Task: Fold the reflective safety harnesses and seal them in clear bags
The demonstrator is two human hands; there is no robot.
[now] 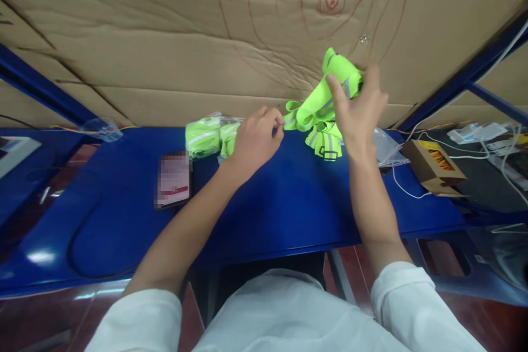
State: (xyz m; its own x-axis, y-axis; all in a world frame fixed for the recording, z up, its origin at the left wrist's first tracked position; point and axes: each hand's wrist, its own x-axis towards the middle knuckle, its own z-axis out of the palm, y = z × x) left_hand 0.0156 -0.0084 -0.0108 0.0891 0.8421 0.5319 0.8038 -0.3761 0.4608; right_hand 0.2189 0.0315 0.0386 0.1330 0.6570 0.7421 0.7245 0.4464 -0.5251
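My right hand (359,110) is raised above the blue table (289,198), fingers closed round a bundle of neon green reflective straps (330,93). Loops and black buckles of the straps hang down to the table below it. My left hand (256,140) is closed in a pinch on one loose end of the same strap at the left of the bundle. Just left of that hand lie clear plastic bags holding folded neon green straps (208,135).
A phone (173,180) lies flat on the table at the left. A clear empty bag (388,148) and an open cardboard box (433,168) with white cables sit at the right. A cardboard wall (165,38) and blue frame bars stand behind.
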